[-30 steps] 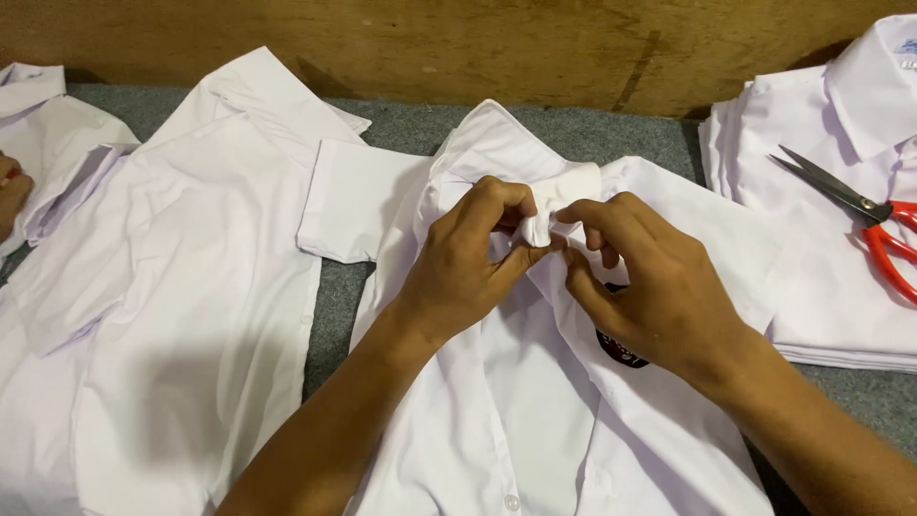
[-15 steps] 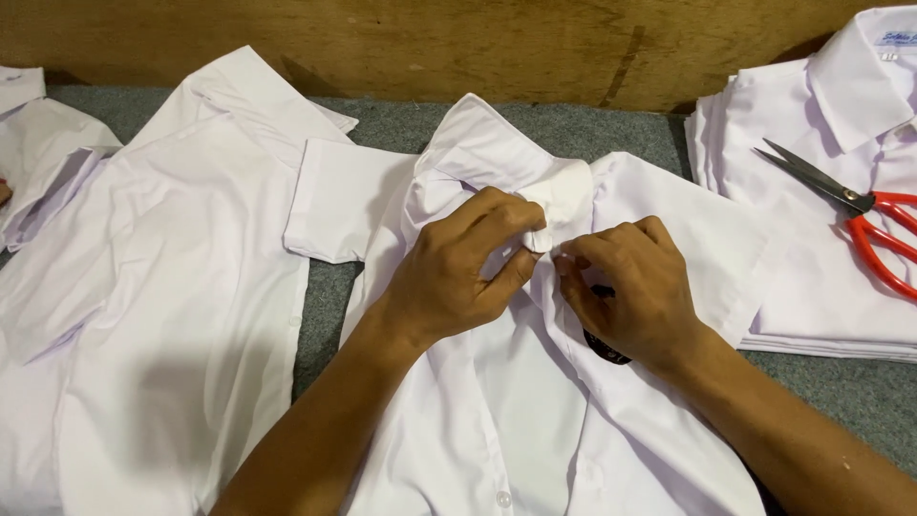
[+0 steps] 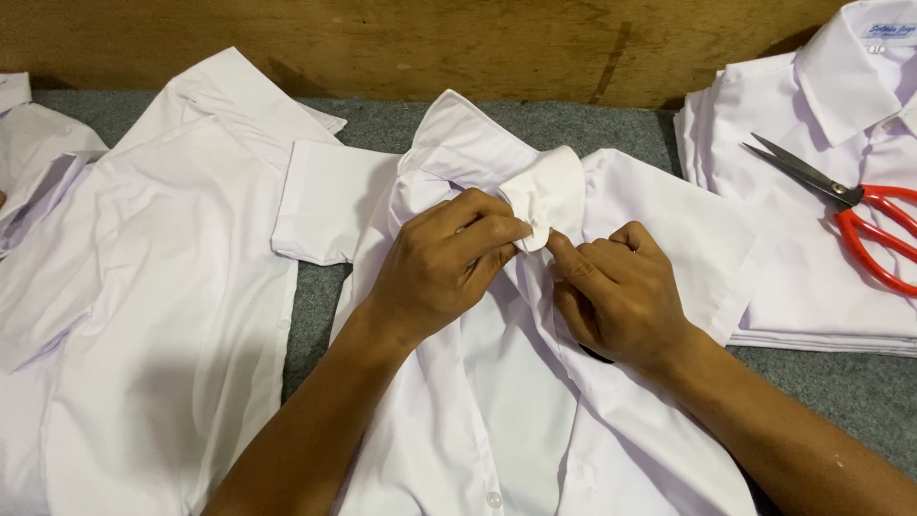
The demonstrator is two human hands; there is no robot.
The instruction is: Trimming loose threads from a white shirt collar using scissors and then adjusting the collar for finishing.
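**Operator:** White cotton-like fabric fills most of the view. The white shirt [image 3: 497, 411] lies front-up on the grey felt-covered counter [image 3: 841, 392], collar end toward the wooden wall [image 3: 382, 43], one short sleeve spread to each side.

**Checker:** Report the left hand.

**Operator:** My left hand [image 3: 441, 263] rests on the shirt just below the collar [image 3: 549, 196]. Its fingers [image 3: 492, 232] are curled closed and pinch the lower edge of the collar tip, which is folded up into a small white bundle.

**Checker:** And the right hand?

**Operator:** My right hand [image 3: 621, 296] sits just beside the left, on the shirt's chest. The fingers are bent inward, nearly closed; the forefinger tip touches the fabric directly under the collar bundle. I cannot tell whether it grips the cloth or only presses it. A small dark patch [image 3: 600, 354] shows under the heel of that hand.

**Checker:** Surrounding items?

**Operator:** A second white shirt [image 3: 162, 315] lies flat to the left, its sleeve edge near the sleeve of the shirt in hand. To the right, a stack of folded white shirts [image 3: 812, 287] sits on the counter, touching the right sleeve. Scissors with red handles [image 3: 841, 215] lie on top of that stack, blades closed and pointing toward the collar, well apart from both hands. More white cloth [image 3: 38, 153] shows at the far left edge.
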